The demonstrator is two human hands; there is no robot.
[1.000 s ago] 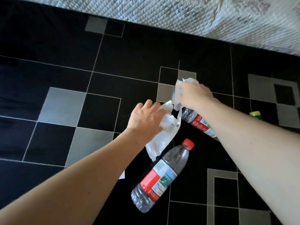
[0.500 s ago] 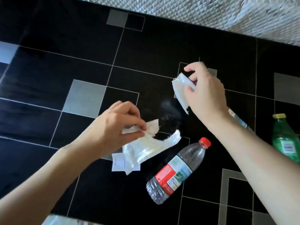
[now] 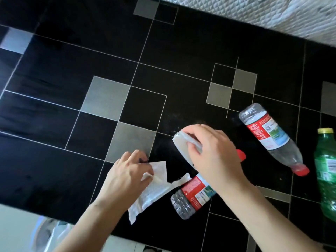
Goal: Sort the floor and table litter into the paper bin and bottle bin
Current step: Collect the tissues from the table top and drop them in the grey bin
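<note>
My left hand (image 3: 127, 174) pinches a crumpled white tissue (image 3: 151, 195) that trails toward the table's near edge, over a small flat slip of white paper (image 3: 161, 169). My right hand (image 3: 212, 153) grips a folded white paper (image 3: 181, 144) just above the black table (image 3: 54, 115). Under my right wrist lies a clear bottle with a red label (image 3: 192, 197), its red cap (image 3: 241, 155) peeking out. A second clear red-labelled bottle (image 3: 271, 137) lies to the right. A green bottle with a yellow cap (image 3: 326, 171) lies at the right edge.
A white quilted cover (image 3: 272, 13) borders the table's far side. Below the near edge, at the bottom left, a pale floor and a whitish bag-lined bin (image 3: 49, 235) show. Grey square patterns mark the glossy tabletop.
The view has shifted left and nearer. My left hand lowered its tissue onto the small paper slip. My right hand carried its folded paper down over the near bottle.
</note>
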